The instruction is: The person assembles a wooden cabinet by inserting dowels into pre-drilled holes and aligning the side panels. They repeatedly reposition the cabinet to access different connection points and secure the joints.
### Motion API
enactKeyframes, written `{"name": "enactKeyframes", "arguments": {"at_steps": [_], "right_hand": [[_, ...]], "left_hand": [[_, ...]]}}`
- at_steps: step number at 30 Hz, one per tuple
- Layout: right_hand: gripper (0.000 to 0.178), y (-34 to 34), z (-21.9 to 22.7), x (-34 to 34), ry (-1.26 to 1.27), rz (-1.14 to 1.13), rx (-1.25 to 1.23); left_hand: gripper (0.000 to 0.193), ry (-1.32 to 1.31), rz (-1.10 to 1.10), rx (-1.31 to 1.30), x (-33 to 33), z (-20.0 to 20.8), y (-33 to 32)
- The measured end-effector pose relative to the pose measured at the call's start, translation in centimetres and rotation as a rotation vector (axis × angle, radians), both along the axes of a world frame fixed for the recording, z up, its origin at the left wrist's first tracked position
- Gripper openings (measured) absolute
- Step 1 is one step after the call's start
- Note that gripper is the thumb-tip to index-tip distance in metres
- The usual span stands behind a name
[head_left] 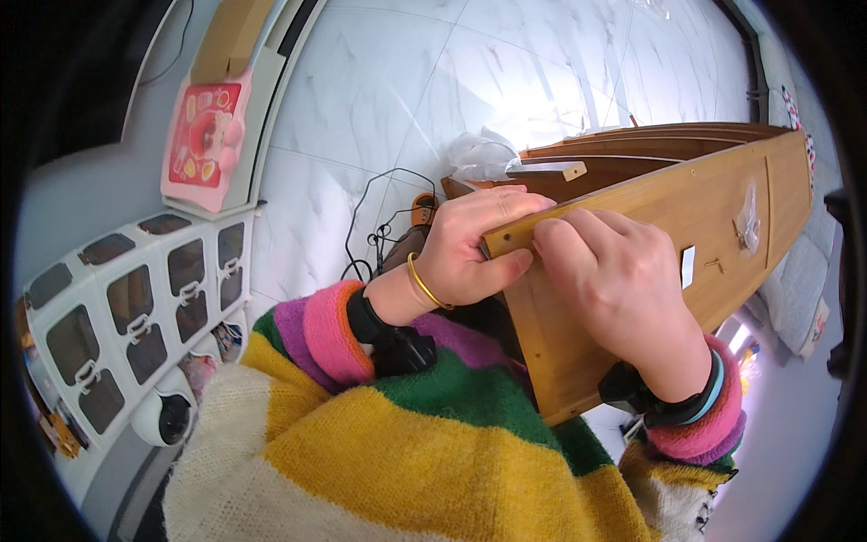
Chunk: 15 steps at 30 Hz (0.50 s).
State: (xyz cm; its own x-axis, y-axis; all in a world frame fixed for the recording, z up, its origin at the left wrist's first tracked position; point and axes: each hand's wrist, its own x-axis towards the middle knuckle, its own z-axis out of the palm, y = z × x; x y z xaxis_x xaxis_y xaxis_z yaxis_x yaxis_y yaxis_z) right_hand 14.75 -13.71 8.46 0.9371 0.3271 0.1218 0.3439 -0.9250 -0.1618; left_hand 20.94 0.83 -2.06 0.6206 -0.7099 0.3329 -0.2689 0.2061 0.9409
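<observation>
A long brown wooden furniture frame (668, 208), with several slats or shelf boards inside it, slants from my hands toward the far right. My left hand (470, 244) grips its near corner, thumb against the end face and fingers over the top edge. Close beside it, my right hand (623, 289) is closed with curled fingers at the wooden side panel. Whatever those fingers pinch is hidden. Farther along the same panel lie a small bent metal piece (715, 265), a white card (688, 266) and a small clear plastic bag (749, 221).
Beyond my left hand sit crumpled clear plastic (483, 155), a black cable (349, 237) and an orange-and-black item (423, 210) on marble-look tile. A white storage unit with dark windows (163, 289) and a pink toy box (203, 144) stand left. A grey sofa (795, 303) is right.
</observation>
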Motion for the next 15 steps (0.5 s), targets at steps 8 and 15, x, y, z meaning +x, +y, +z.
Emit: {"name": "enactKeyframes", "arguments": {"at_steps": [8, 15], "right_hand": [[0.011, -0.1, 1.7, 1.8, 0.196, 0.098, 0.013], [0.01, -0.8, 1.0, 2.9, 0.212, 0.102, -0.003]], "left_hand": [[0.035, 0.053, 0.082, -0.078, -0.3, -0.1, -0.2], [0.035, 0.384, 0.034, 0.041, -0.6, -0.4, 0.2]]}}
